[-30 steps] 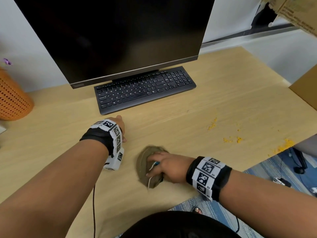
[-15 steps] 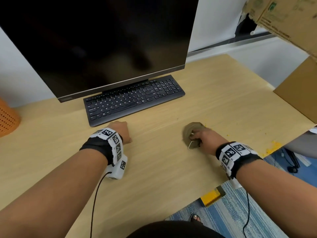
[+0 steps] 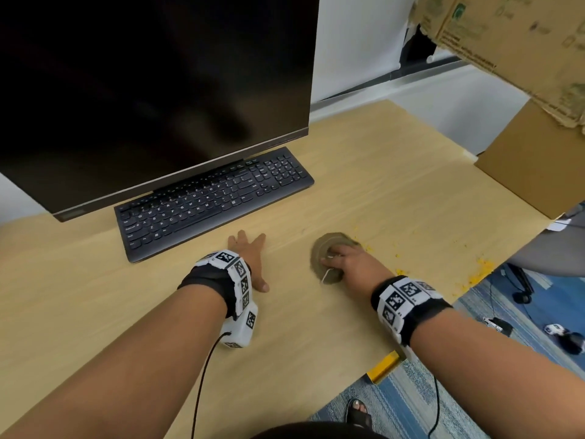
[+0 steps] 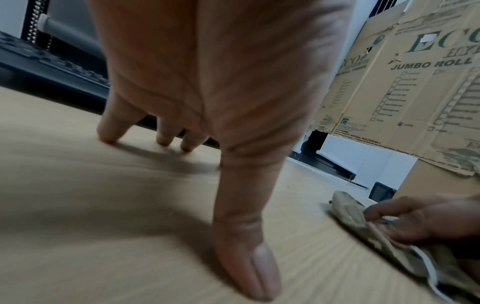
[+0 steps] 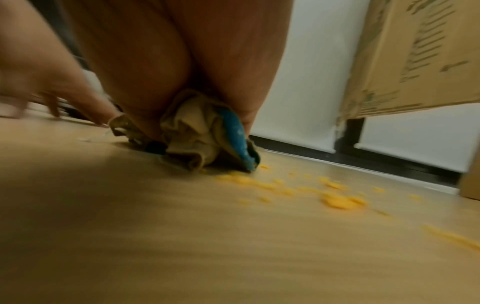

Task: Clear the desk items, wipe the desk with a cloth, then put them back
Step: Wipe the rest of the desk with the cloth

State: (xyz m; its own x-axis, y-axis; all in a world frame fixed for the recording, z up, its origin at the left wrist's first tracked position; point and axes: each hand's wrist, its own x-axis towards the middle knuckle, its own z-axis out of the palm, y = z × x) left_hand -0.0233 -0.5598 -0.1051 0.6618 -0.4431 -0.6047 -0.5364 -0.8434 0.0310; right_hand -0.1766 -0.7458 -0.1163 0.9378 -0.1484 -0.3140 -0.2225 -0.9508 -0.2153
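A bunched khaki cloth (image 3: 327, 248) with a blue side (image 5: 235, 131) lies on the light wooden desk (image 3: 380, 191), right of centre. My right hand (image 3: 346, 259) grips it and presses it down; its far edge touches yellow crumbs (image 5: 340, 200). More crumbs (image 3: 482, 269) lie near the desk's right front edge. My left hand (image 3: 250, 251) rests on the desk just in front of the black keyboard (image 3: 215, 198), fingers spread, thumb (image 4: 246, 267) and fingertips (image 4: 165, 140) touching the wood, holding nothing.
A black monitor (image 3: 152, 90) stands behind the keyboard. Cardboard boxes (image 3: 535, 166) sit at the desk's right end, with a torn printed flap (image 3: 522, 42) overhanging. Cables and small devices (image 3: 522, 296) lie on the blue carpet to the right.
My right hand has slid the cloth from the front edge to the right and away, up to the yellow crumbs. My left hand's curled fingers have spread out on the desk.
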